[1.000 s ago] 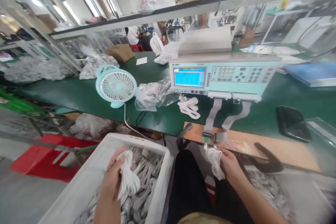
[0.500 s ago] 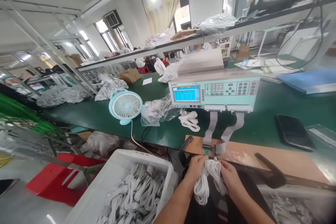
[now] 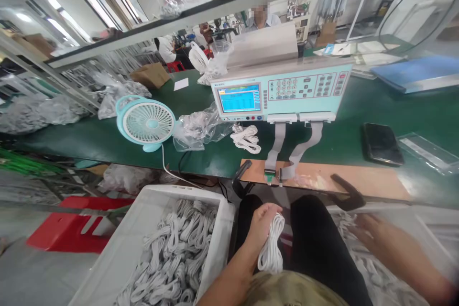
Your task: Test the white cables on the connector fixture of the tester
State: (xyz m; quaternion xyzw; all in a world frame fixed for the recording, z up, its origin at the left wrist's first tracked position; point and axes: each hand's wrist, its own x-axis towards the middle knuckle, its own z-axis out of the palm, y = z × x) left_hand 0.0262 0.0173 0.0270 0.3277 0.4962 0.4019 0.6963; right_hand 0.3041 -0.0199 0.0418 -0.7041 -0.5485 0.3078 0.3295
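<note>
My left hand [image 3: 264,222] is closed around one end of a coiled white cable bundle [image 3: 272,247], which hangs down above my lap. Off to the right, my right hand [image 3: 369,228] reaches over a bin of white cable bundles [image 3: 376,279]. Motion blurs its fingers, so whether they hold anything is unclear. Ahead of my knees, two grey ribbon cables [image 3: 275,146] run from a test instrument [image 3: 301,98] with a lit blue screen down to small connectors [image 3: 270,177] at the table edge.
A white bin [image 3: 150,191] full of cable bundles stands at my left, beside a red stool [image 3: 71,229]. On the green table are a blue fan [image 3: 150,123], another coiled cable [image 3: 246,138] and a phone [image 3: 382,143]. Black clamps [image 3: 241,179] grip the wooden board [image 3: 373,180]. People sit beyond.
Both hands were together at the connectors with white cable. The left has drawn back towards my lap holding a bundle; the right has moved right over the bin. The view has tilted down.
</note>
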